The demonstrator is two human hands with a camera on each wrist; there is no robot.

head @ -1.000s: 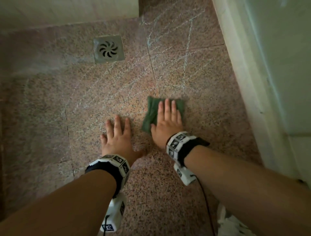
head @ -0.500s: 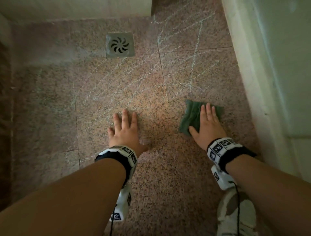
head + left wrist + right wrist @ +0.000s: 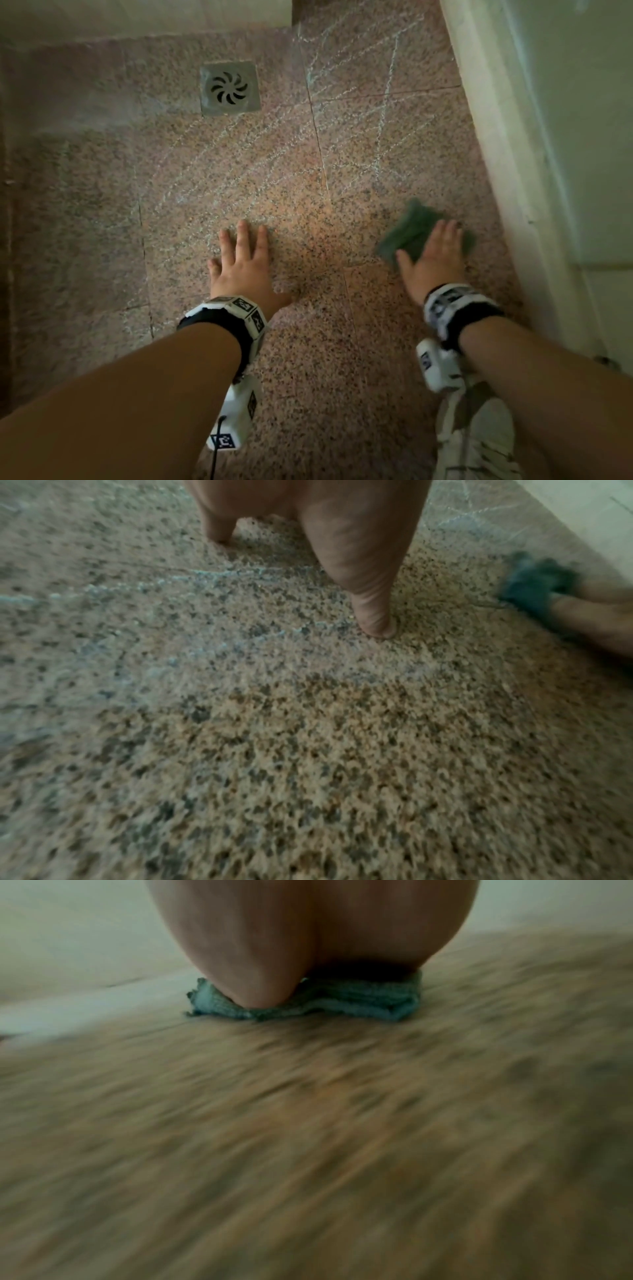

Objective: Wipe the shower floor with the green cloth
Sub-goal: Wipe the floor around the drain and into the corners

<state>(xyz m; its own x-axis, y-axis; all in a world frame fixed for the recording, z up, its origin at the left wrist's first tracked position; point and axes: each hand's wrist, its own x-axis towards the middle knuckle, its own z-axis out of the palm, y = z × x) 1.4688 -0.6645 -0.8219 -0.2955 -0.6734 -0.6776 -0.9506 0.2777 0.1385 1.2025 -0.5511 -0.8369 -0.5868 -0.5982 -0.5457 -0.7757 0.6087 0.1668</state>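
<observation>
A folded green cloth (image 3: 409, 228) lies on the speckled pink shower floor (image 3: 308, 342) close to the right wall. My right hand (image 3: 436, 255) presses flat on it with straight fingers, covering its near half. In the right wrist view the palm sits on the cloth (image 3: 342, 1001), and the floor there is blurred. My left hand (image 3: 241, 260) rests flat on the bare floor to the left, fingers spread. The left wrist view shows its thumb (image 3: 369, 593) on the floor and the cloth (image 3: 537, 585) off to the right.
A square metal drain (image 3: 229, 87) is set in the floor at the back. Pale chalky streaks (image 3: 383, 113) cross the tiles ahead of both hands. A light wall base (image 3: 507, 171) runs along the right, a step (image 3: 137, 20) along the back. My shoe (image 3: 476, 435) shows at lower right.
My right hand has slid the cloth rightward from the middle of the floor to near the right wall. The left hand has stayed planted in place.
</observation>
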